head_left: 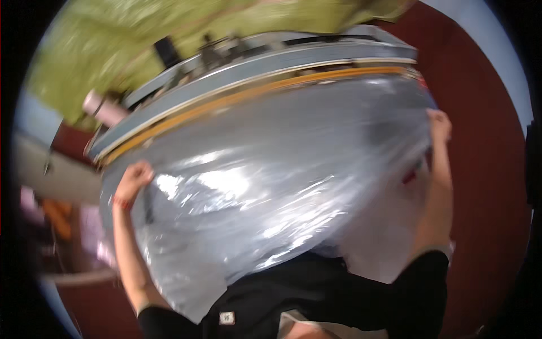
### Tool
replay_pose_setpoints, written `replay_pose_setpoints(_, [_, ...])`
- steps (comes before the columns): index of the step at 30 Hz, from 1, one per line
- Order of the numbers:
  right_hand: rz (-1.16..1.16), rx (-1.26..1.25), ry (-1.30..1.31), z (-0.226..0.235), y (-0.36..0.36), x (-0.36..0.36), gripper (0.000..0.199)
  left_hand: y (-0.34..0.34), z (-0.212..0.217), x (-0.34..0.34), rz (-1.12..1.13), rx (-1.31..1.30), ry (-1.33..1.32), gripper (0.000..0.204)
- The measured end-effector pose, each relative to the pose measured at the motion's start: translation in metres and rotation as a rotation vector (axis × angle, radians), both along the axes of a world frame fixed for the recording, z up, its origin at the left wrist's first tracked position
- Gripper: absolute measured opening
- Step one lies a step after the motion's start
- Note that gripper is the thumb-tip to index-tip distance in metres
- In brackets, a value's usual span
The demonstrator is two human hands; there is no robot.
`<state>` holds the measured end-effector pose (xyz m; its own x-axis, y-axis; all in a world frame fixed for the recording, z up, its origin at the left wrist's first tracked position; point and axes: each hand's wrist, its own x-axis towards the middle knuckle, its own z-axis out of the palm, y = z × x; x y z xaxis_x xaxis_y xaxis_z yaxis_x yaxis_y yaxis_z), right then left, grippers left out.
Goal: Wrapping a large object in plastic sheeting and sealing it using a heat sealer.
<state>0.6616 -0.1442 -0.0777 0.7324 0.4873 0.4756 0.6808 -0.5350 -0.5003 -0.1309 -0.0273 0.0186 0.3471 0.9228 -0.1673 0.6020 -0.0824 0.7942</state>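
Note:
A wide clear plastic sheet (pixel 254 186) is spread across the grey work surface, shiny and creased, and reaches down against my body. My left hand (pixel 135 176), with a red band at the wrist, is closed on the sheet near its left side. Far out to the right, my right hand (pixel 439 125) pinches the sheet's right side, close to the end of the long bar. Between the hands the film is drawn into slanting folds. Motion blur softens the fingers.
Beyond the sheet runs a long grey metal bar (pixel 265 68) with an orange strip (pixel 271 85) along it. A pink bottle (pixel 104 107) and a dark upright object (pixel 167 52) stand behind. Yellow-green plastic (pixel 124 34) lies at the back; reddish-brown floor (pixel 480 198) shows right.

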Motion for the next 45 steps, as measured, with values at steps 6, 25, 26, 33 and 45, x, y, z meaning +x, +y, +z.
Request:
replay_pose_setpoints(6, [0.365, 0.455, 0.415, -0.006, -0.037, 0.085, 0.022, 0.051, -0.069, -0.001, 0.218, 0.181, -0.143, 0.005])
replay_pose_setpoints(25, [0.271, 0.578, 0.641, 0.05, -0.045, 0.073, 0.028, 0.054, -0.045, 0.002, 0.416, 0.834, 0.055, 0.013])
replay_pose_setpoints(26, [0.254, 0.691, 0.711, 0.049, -0.023, 0.061, 0.029, 0.053, -0.031, 0.004, 0.579, 0.639, -0.198, 0.015])
replay_pose_setpoints(33, [0.191, 0.283, 0.051, -0.007, 0.127, -0.064, 0.03, 0.103, -0.11, -0.099, 0.93, 0.743, -0.29, 0.014])
replay_pose_setpoints(45, [0.107, 0.603, 0.249, -0.01, 0.178, -0.098, 0.02, 0.15, -0.13, -0.108, 0.882, 0.691, -0.562, 0.016])
